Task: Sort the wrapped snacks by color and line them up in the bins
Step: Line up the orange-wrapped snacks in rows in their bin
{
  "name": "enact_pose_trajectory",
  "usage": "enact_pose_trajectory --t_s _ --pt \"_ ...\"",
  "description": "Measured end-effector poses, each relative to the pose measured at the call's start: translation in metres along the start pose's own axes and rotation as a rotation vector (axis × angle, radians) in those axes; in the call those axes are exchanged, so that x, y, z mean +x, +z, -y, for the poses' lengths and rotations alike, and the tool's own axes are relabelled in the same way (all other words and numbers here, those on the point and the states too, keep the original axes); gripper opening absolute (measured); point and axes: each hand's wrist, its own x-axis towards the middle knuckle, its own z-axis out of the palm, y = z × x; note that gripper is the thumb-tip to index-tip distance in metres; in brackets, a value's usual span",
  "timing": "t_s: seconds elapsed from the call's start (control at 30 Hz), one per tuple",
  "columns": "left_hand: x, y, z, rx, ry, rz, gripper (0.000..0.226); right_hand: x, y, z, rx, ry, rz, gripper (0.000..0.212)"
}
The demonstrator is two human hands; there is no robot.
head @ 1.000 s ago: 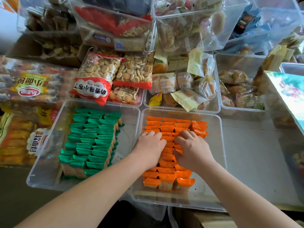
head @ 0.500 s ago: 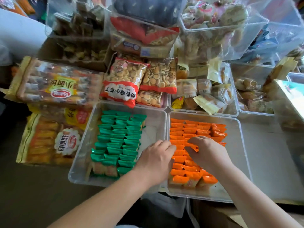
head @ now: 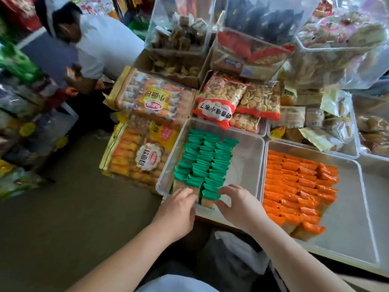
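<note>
Reaching into the near end of the clear plastic bin on the left [head: 246,157], both hands bracket the closest of the green-wrapped snack packets [head: 205,163], which stand in three overlapping rows running away from the person. The left hand [head: 179,209] lies over the nearest packets of the left row, its fingertips hidden, so I cannot tell whether it pinches one or only presses. The right hand [head: 240,204] has loosely bent, spread fingers, their tips just beside the last green packet of the right row, holding nothing. The orange-wrapped snack packets [head: 294,186] fill most of the neighbouring clear plastic bin [head: 347,218], so the sort looks nearly done and this seems a squaring-up of the rows. The risk is in the lean: the packets rest on one another like shingles, and a shove from the near end, or one packet pulled free, could tip a row sideways into the bare strip of the bin. The bin's near corner also seems to overhang its support, so downward pressure might rock it. Behind stand red-labelled bags of small round biscuits [head: 219,100], large yellow-labelled bread packs [head: 147,100] and stacked clear tubs of sweets [head: 263,22]. The dull brown floor [head: 63,218] lies to the left, where another person in a white shirt [head: 105,45] bends over goods in a crowded shop.
</note>
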Motion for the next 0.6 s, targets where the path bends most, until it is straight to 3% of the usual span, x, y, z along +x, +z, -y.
enact_pose_trajectory --t_s 0.17,0.37,0.47,0.6 --pt "0.021 -0.022 0.049 -0.002 -0.027 0.066 0.035 0.037 0.028 0.009 -0.053 0.113 0.051 0.042" --pt "0.059 -0.041 0.076 0.067 0.153 0.229 0.036 0.081 0.041 0.016 -0.073 0.244 0.068 0.039" --pt "0.080 -0.045 0.079 0.194 0.334 0.297 0.037 0.085 0.038 0.024 -0.224 0.253 0.088 0.046" --pt "0.118 -0.047 0.076 0.485 0.448 0.392 0.051 0.083 0.045 0.037 -0.274 0.245 0.022 0.063"
